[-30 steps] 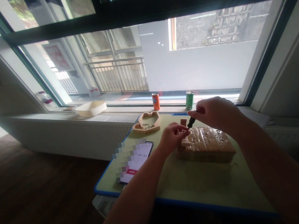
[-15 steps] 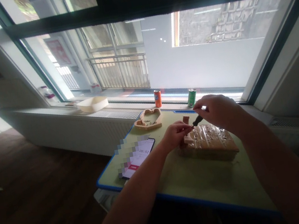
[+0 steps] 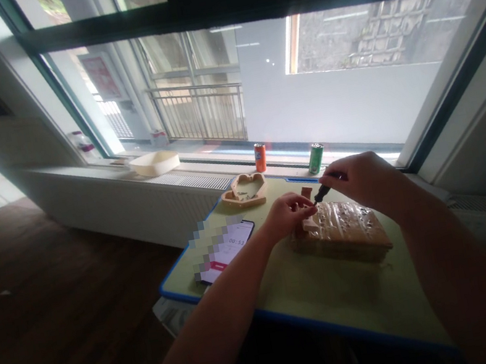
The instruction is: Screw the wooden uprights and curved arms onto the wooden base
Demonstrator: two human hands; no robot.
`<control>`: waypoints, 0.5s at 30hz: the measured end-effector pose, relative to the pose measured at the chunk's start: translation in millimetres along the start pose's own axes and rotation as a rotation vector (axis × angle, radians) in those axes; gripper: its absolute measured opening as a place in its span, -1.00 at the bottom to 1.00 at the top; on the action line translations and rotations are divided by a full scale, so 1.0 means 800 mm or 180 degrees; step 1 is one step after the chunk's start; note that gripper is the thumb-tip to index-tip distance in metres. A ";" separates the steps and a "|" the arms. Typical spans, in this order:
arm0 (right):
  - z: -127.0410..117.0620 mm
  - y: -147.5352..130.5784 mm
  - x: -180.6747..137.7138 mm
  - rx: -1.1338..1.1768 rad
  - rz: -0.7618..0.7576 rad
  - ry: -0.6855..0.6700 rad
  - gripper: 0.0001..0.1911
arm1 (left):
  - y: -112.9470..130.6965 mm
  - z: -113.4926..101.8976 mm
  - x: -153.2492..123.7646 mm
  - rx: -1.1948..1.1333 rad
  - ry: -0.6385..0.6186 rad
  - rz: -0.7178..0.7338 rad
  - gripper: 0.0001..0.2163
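Note:
My right hand [image 3: 363, 183] is closed around the dark handle of a screwdriver [image 3: 321, 194], which slants down to the left. At its tip, the fingers of my left hand [image 3: 287, 217] are pinched together; whatever is between them is too small to make out. Below both hands lies a brown box-like block [image 3: 352, 245], its top covered with shiny clear plastic and dotted with small dark marks. A small brown upright piece [image 3: 306, 192] rises behind my left fingertips, and a pale wooden piece [image 3: 310, 224] shows beneath them.
A heart-shaped wooden tray [image 3: 231, 198] with small metal bits sits at the table's [image 3: 290, 286] back left. A phone [image 3: 231, 248] showing a timer lies left of my left forearm. On the sill stand an orange can [image 3: 260, 158], a green can [image 3: 315, 159] and a cream basin [image 3: 155, 165].
The whole view has shifted slightly. My right hand has turned a little on the screwdriver, its fingers now lower around the handle. The left hand keeps its pinch at the tip.

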State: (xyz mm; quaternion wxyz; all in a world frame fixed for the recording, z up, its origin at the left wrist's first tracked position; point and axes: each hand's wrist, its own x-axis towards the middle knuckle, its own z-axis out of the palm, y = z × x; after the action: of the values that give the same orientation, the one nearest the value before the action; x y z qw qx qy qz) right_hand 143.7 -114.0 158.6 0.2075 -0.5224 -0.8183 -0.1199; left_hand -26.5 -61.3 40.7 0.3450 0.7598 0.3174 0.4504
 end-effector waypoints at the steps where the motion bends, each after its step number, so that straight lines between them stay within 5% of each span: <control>1: 0.000 -0.001 0.000 -0.0086 0.0039 -0.0013 -0.63 | -0.001 0.000 0.000 0.0029 0.0010 0.0006 -0.69; 7: 0.004 -0.004 0.002 -0.0309 0.0277 0.0051 -0.47 | -0.007 0.002 0.001 -0.0072 -0.0042 0.0101 -0.72; 15: 0.007 0.003 0.001 0.0265 0.0049 0.0155 -0.71 | -0.002 -0.001 0.000 -0.0462 -0.0125 0.0100 -0.74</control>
State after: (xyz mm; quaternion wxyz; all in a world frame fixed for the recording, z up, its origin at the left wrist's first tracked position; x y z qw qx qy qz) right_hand 144.0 -110.0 153.7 0.2498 -0.5166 -0.8133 -0.0968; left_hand -27.8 -59.9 39.8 0.3982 0.7465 0.2651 0.4626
